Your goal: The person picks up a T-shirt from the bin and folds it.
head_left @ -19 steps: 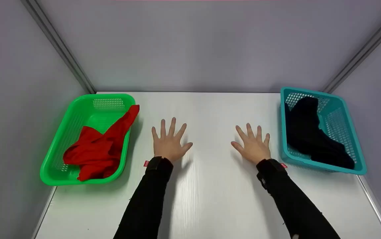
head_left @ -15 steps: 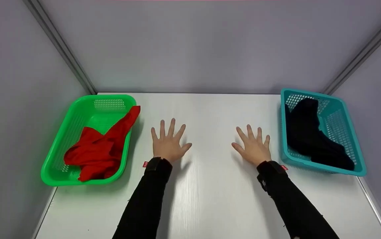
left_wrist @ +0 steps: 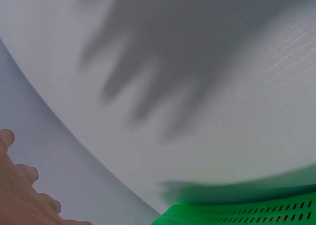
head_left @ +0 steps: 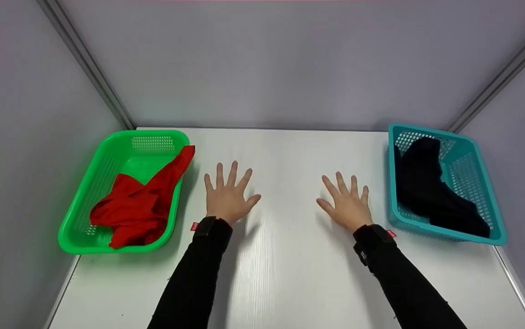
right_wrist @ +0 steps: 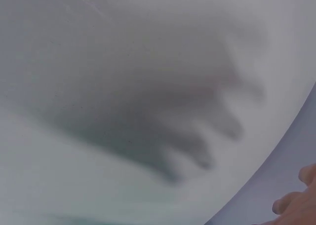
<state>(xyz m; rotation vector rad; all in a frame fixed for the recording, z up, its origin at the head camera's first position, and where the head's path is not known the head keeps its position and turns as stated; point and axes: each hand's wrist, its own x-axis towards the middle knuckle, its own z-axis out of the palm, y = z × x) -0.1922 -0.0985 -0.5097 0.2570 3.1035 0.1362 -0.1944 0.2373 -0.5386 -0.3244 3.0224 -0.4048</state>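
Note:
Both hands hover palm down over the white table (head_left: 285, 274), fingers spread and holding nothing. My left hand (head_left: 227, 196) is to the right of a green basket (head_left: 84, 201) that holds a crumpled red cloth (head_left: 136, 205), one end draped over the basket's right rim. My right hand (head_left: 347, 203) is left of a teal basket (head_left: 472, 169) with a black cloth (head_left: 429, 189) inside. The left wrist view shows my fingertips (left_wrist: 19, 195), the hand's shadow on the table and the green basket's rim (left_wrist: 247, 215). In the right wrist view only fingertips (right_wrist: 296, 200) and a shadow appear.
Grey walls enclose the table at the back and on both sides, with metal corner posts (head_left: 88, 68) at the back corners. Bare table surface lies between the two baskets and toward the front edge.
Both hands have shifted slightly left and a little away from me, staying spread and empty. The baskets and cloths have not moved.

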